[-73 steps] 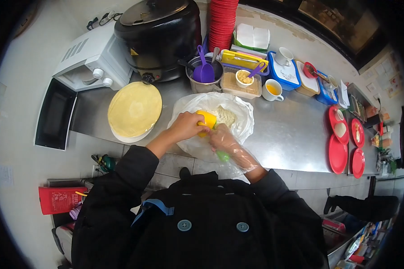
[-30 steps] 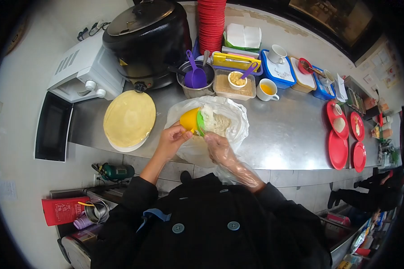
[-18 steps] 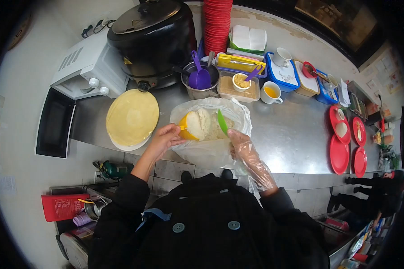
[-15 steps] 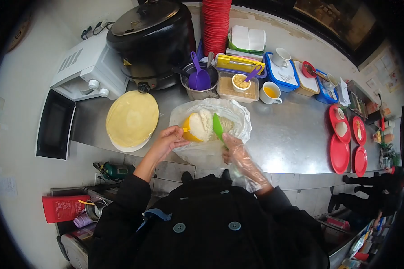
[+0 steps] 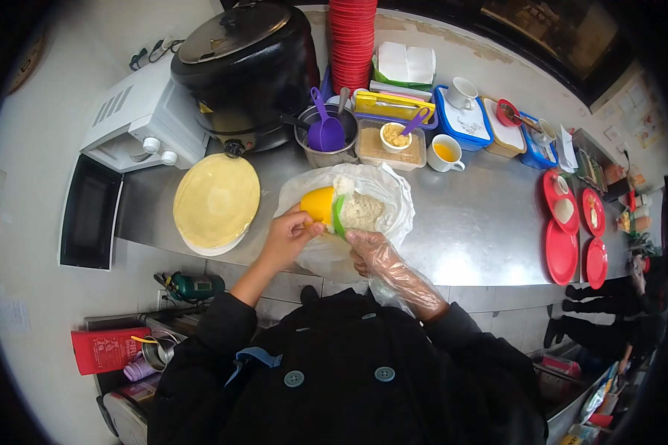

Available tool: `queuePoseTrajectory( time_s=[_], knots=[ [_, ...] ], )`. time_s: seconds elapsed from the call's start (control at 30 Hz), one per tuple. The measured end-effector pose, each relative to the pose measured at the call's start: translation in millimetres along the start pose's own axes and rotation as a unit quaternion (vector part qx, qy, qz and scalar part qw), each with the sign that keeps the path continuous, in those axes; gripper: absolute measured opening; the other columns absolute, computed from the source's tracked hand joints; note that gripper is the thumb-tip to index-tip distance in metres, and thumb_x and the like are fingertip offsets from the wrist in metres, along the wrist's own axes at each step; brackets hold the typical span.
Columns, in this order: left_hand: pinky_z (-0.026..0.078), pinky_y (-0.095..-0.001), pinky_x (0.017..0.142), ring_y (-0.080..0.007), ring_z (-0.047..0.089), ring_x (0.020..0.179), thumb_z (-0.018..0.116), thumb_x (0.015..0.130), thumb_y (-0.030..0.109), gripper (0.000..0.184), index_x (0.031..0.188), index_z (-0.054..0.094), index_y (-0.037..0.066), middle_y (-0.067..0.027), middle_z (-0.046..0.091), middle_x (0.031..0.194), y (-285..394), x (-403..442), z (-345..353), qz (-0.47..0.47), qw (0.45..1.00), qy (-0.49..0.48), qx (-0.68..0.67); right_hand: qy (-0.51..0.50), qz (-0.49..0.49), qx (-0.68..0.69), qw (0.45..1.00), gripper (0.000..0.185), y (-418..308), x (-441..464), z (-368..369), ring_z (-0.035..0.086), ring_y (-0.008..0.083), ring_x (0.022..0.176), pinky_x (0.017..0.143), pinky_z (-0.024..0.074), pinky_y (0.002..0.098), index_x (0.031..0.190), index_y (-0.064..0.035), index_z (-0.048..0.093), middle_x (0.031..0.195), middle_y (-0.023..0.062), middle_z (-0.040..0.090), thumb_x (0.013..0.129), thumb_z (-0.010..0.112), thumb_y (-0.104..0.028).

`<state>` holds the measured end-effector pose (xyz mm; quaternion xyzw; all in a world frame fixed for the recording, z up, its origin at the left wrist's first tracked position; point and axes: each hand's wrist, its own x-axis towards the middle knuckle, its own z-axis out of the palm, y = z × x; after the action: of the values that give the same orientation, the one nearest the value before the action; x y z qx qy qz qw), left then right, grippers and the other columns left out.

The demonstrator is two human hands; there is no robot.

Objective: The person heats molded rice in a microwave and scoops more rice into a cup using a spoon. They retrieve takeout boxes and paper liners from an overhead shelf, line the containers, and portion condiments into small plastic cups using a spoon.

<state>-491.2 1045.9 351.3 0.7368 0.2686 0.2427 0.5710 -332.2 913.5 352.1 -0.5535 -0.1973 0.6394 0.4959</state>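
My left hand (image 5: 288, 239) is closed around a yellow measuring cup (image 5: 317, 203), tipped on its side with its mouth toward the right. In my right hand (image 5: 377, 256), which wears a clear plastic glove, is a green spatula (image 5: 339, 215); its blade lies against the cup's mouth. Both are over an open white plastic bag (image 5: 402, 196) on the counter. Inside the bag is an off-white, crumbly or powdery food (image 5: 364, 211), and some whiter clumps (image 5: 344, 185) lie near the cup. What is left inside the cup is hidden from me.
Pale yellow round sheets (image 5: 217, 200) lie on a plate to the left, near a white microwave (image 5: 145, 122). Behind the bag stand a metal pot (image 5: 332, 157) with a purple scoop, tubs and a mug (image 5: 445, 153). Red plates (image 5: 562, 252) sit at right.
My left hand has turned the cup further onto its side, over the bag. The spatula has moved left and down to the cup's mouth. The white mound at the cup no longer shows.
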Motion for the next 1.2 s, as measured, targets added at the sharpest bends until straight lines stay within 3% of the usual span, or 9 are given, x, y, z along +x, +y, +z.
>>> queuePoseTrajectory(
  time_s=[0.13, 0.27, 0.33, 0.53, 0.67, 0.73, 0.87, 1.0, 1.2],
  knots=[
    [0.047, -0.0232, 0.076, -0.0083, 0.054, 0.079, 0.063, 0.087, 0.015, 0.021, 0.078, 0.056, -0.001, -0.0012, 0.053, 0.089, -8.8, 7.4, -19.7, -0.073, 0.991, -0.045, -0.107, -0.007, 0.008, -0.026, 1.000, 0.029, -10.7, -2.7, -14.5, 0.035, 0.0069, 0.045, 0.041, 0.0297, 0.0231, 0.089, -0.0087, 0.056, 0.056, -0.0039, 0.038, 0.094, 0.052, -0.037],
    [0.047, -0.0326, 0.095, -0.0132, 0.058, 0.097, 0.059, 0.090, 0.018, 0.019, 0.082, 0.056, 0.001, -0.0006, 0.055, 0.098, -17.3, 12.1, -35.1, -0.151, 0.938, -0.088, -0.298, -0.013, -0.215, -0.300, 0.929, 0.034, -31.7, -15.7, -19.6, 0.057, 0.0216, 0.078, 0.072, 0.0442, 0.0307, 0.115, -0.0034, 0.056, 0.086, 0.0126, 0.060, 0.095, 0.050, -0.031],
    [0.047, -0.0297, 0.092, -0.0118, 0.057, 0.095, 0.060, 0.090, 0.017, 0.019, 0.080, 0.056, 0.001, -0.0011, 0.055, 0.098, -7.6, 7.7, -27.2, -0.128, 0.940, -0.096, -0.300, -0.021, -0.241, -0.377, 0.894, 0.037, -28.8, -20.0, -10.2, 0.060, 0.0328, 0.100, 0.089, 0.0432, 0.0359, 0.124, -0.0062, 0.054, 0.106, 0.0243, 0.061, 0.096, 0.049, -0.030],
    [0.040, -0.0202, 0.070, -0.0073, 0.048, 0.079, 0.064, 0.086, 0.011, 0.020, 0.074, 0.054, -0.001, -0.0018, 0.051, 0.095, 3.8, -0.7, -13.2, 0.007, 0.990, -0.057, -0.125, 0.062, -0.267, -0.272, 0.923, 0.039, 0.9, -2.0, 7.7, 0.059, 0.0280, 0.100, 0.092, 0.0414, 0.0357, 0.126, -0.0027, 0.052, 0.105, 0.0196, 0.064, 0.097, 0.047, -0.028],
    [0.036, -0.0192, 0.065, -0.0059, 0.044, 0.075, 0.065, 0.085, 0.008, 0.020, 0.073, 0.054, -0.002, -0.0021, 0.050, 0.092, -3.4, -4.7, -3.9, 0.017, 0.998, -0.026, -0.057, 0.061, -0.209, -0.159, 0.963, 0.031, 8.9, 14.6, 13.1, 0.048, 0.0151, 0.051, 0.049, 0.0428, 0.0318, 0.113, -0.0116, 0.055, 0.060, 0.0055, 0.049, 0.096, 0.047, -0.036],
    [0.037, -0.0194, 0.066, -0.0058, 0.044, 0.076, 0.065, 0.085, 0.008, 0.019, 0.073, 0.054, -0.002, -0.0022, 0.050, 0.092, -8.4, -5.2, -3.7, 0.006, 0.999, -0.031, -0.006, 0.035, 0.002, 0.100, 0.994, 0.028, -0.3, 12.9, 19.6, 0.030, 0.0079, 0.042, 0.039, 0.0266, 0.0259, 0.105, -0.0163, 0.050, 0.053, -0.0038, 0.030, 0.094, 0.048, -0.043],
    [0.039, -0.0205, 0.068, -0.0061, 0.047, 0.077, 0.065, 0.086, 0.010, 0.019, 0.075, 0.055, -0.002, -0.0019, 0.052, 0.094, -30.4, -2.9, -6.7, -0.017, 0.998, -0.010, -0.067, 0.038, 0.134, 0.264, 0.954, 0.028, -4.0, 23.3, 8.5, 0.029, 0.0075, 0.043, 0.040, 0.0254, 0.0240, 0.105, -0.0174, 0.047, 0.054, -0.0059, 0.028, 0.094, 0.049, -0.043],
    [0.040, -0.0216, 0.070, -0.0065, 0.047, 0.075, 0.064, 0.086, 0.012, 0.020, 0.075, 0.055, -0.002, -0.0023, 0.055, 0.099, -19.4, -5.7, -10.7, -0.103, 0.972, 0.021, -0.208, 0.082, -0.018, 0.093, 0.992, 0.027, 11.5, 25.5, -10.0, 0.031, 0.0084, 0.043, 0.039, 0.0254, 0.0247, 0.101, -0.0174, 0.047, 0.054, -0.0044, 0.031, 0.093, 0.051, -0.043],
    [0.045, -0.0246, 0.073, -0.0143, 0.054, 0.091, 0.066, 0.083, 0.008, 0.018, 0.075, 0.054, -0.004, -0.0128, 0.053, 0.114, -1.0, -17.8, 9.6, 0.054, 0.996, -0.016, 0.063, 0.042, 0.015, 0.159, 0.986, 0.030, 0.9, -2.8, 4.4, 0.036, 0.0115, 0.043, 0.039, 0.0296, 0.0280, 0.113, -0.0131, 0.050, 0.053, -0.0009, 0.033, 0.094, 0.051, -0.036]
  ],
)
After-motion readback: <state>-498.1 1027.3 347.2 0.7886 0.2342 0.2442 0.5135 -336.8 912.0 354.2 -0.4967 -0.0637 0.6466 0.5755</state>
